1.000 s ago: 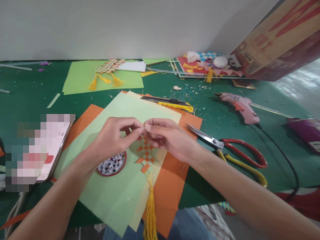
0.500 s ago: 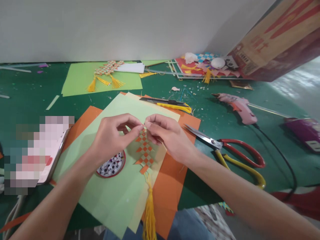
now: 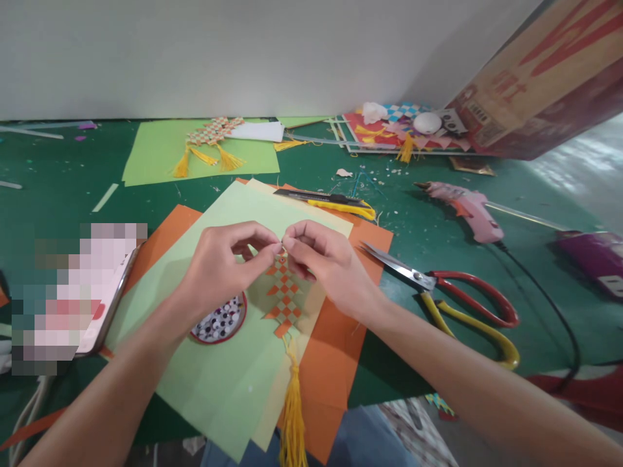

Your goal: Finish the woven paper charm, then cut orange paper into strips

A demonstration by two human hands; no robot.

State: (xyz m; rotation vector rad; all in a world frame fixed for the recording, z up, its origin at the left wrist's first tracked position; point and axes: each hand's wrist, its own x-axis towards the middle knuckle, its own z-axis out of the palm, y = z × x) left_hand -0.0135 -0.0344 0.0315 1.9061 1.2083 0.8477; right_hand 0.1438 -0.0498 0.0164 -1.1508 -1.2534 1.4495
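My left hand [image 3: 238, 256] and my right hand [image 3: 321, 259] meet above the paper sheets, thumb and finger pinched together on each. Whatever sits between the touching fingertips is too small to make out. Just below them is a woven orange and pale green paper strip figure [image 3: 285, 301] with pointed edges; the fingers partly hide its top end. From its lower end a yellow tassel [image 3: 292, 402] hangs toward the table edge. A round red-rimmed dish of googly eyes [image 3: 221, 321] stands beside it, partly behind my left wrist. Light green paper [image 3: 204, 383] lies beneath.
Orange paper [image 3: 331, 363] sticks out under the green sheets. Scissors [image 3: 418, 279], a pink glue gun [image 3: 464, 204] with its cord, and a utility knife [image 3: 326, 200] lie around. A phone [image 3: 111, 298] is at left. Another woven piece [image 3: 214, 131] and a paper bag [image 3: 520, 97] are behind.
The whole view has shifted very slightly. Both hands keep their pinch at the same spot above the woven figure, with barely any finger movement.
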